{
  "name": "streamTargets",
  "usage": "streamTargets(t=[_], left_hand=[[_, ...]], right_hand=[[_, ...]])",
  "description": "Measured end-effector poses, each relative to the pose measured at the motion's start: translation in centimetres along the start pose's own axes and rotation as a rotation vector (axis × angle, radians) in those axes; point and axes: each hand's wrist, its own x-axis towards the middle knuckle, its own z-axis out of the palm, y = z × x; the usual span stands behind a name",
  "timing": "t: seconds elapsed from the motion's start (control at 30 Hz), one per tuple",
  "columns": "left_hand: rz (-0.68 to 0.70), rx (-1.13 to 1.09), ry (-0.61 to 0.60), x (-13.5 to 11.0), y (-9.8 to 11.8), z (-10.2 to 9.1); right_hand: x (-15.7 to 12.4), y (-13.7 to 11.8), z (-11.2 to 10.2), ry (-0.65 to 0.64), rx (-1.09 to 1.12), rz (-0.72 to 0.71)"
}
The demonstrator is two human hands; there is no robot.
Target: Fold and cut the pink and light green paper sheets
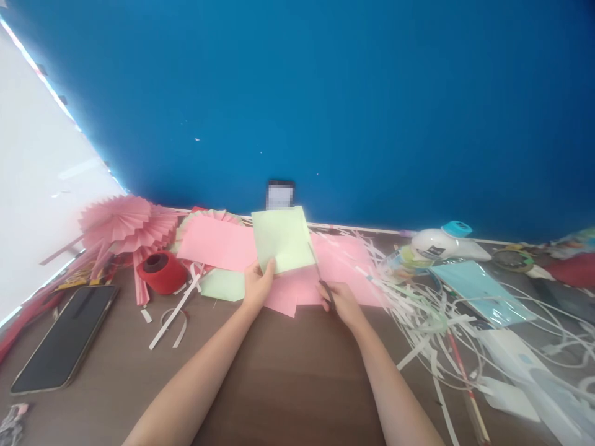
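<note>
My left hand [259, 283] grips the lower left corner of a light green sheet of paper [281, 240], thumb on top. Closed round the dark handles of a pair of scissors [327, 293] is my right hand [343, 303]. The scissor blades lie along the green sheet's right edge; whether they stand apart is too blurred to tell. Under and beside the green sheet are pink paper sheets [346, 269], with another pink sheet [216, 240] to the left. A second light green piece [223, 285] rests left of my left hand.
Pink paper fans [125, 226], a red ribbon roll [162, 272] and a phone [65, 341] are on the left. White paper strips [427, 316], a white bottle with a blue cap [434, 244], a blue plastic packet [483, 291] and cables crowd the right. A blue wall [325, 111] stands behind.
</note>
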Motion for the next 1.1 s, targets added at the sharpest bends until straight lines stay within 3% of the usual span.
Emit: streamTargets(t=[0.53, 1.1], left_hand=[[-0.015, 0.011, 0.001, 0.05, -0.14, -0.05], [0.011, 0.052, -0.038, 0.01, -0.42, -0.12]], right_hand=[[-0.15, -0.50, -0.35, -0.058, 0.074, -0.006], [-0.04, 0.07, -0.09, -0.012, 0.030, 0.014]])
